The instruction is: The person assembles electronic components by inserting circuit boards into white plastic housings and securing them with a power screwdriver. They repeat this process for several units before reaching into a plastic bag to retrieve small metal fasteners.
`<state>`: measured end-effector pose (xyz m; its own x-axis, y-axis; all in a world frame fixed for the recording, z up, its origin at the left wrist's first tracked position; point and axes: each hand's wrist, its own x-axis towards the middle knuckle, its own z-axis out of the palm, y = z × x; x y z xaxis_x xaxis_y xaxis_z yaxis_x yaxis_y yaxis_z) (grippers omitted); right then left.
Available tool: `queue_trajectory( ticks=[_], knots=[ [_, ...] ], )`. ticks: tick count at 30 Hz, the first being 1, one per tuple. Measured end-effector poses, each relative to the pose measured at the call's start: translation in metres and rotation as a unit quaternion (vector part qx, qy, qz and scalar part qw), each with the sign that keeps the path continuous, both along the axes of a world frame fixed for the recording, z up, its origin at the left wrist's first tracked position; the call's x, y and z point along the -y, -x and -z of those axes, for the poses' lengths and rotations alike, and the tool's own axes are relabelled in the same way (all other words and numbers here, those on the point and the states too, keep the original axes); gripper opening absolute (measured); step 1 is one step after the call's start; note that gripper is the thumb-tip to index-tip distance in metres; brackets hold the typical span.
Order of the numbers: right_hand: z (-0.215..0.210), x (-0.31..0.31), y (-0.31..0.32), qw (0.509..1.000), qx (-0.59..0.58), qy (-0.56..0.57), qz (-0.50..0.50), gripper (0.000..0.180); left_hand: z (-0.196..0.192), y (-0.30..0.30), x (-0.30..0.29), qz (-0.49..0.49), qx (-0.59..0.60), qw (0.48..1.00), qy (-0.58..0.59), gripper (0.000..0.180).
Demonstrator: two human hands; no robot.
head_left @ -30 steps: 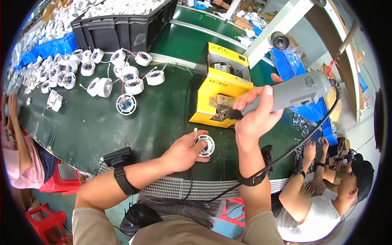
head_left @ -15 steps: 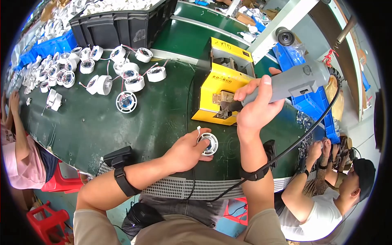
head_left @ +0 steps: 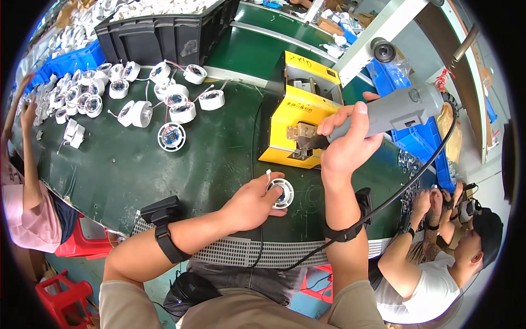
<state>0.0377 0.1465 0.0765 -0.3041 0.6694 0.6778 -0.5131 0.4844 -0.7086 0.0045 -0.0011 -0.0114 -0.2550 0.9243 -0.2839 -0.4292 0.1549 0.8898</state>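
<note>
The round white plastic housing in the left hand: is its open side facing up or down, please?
Up: the blue circuit board shows inside its white rim, beside the left thumb.

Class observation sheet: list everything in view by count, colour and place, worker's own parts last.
Workbench: one, green, centre
Held round part: one, white and blue, near front edge
Power tool: one, grey, right
Tool cable: one, black, right
Machine: one, yellow and black, right of centre
Loose round parts: many, white, left
Crate: one, black, upper left
Bins: several, blue, left and right
Stools: at least two, red, lower left
Co-workers: at least two, in pink and white, either side
Arm straps: two, black, forearms
Left grip: one, bare, on round part
Right grip: one, bare, around tool
</note>
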Motion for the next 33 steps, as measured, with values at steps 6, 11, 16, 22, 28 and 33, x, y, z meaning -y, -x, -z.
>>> queue_trajectory(
  ticks=[6, 11, 16, 22, 28, 33],
  knots=[
    [0.003, 0.001, -0.001, 1.0, 0.005, -0.019, -0.012, 0.024, -0.002, 0.0, 0.001, -0.004, 0.002, 1.0, 0.003, 0.04],
    [0.007, 0.001, -0.007, 0.998, 0.008, -0.053, -0.024, 0.024, 0.001, 0.0, -0.001, -0.002, 0.0, 1.0, -0.004, 0.04],
    [0.005, 0.008, -0.011, 0.999, -0.001, -0.006, -0.045, 0.028, 0.0, -0.001, 0.0, -0.008, -0.005, 1.0, 0.002, 0.039],
    [0.004, 0.001, -0.003, 0.999, -0.004, -0.028, -0.018, 0.028, 0.002, 0.001, -0.001, -0.013, -0.002, 1.0, 0.002, 0.039],
    [0.005, 0.001, -0.002, 1.0, 0.001, -0.025, -0.015, 0.026, 0.002, 0.0, -0.001, -0.018, -0.011, 1.0, -0.004, 0.039],
    [0.007, 0.0, -0.002, 1.0, 0.008, -0.012, -0.016, 0.024, 0.005, 0.003, -0.005, -0.062, -0.006, 0.998, 0.0, 0.038]
  ],
)
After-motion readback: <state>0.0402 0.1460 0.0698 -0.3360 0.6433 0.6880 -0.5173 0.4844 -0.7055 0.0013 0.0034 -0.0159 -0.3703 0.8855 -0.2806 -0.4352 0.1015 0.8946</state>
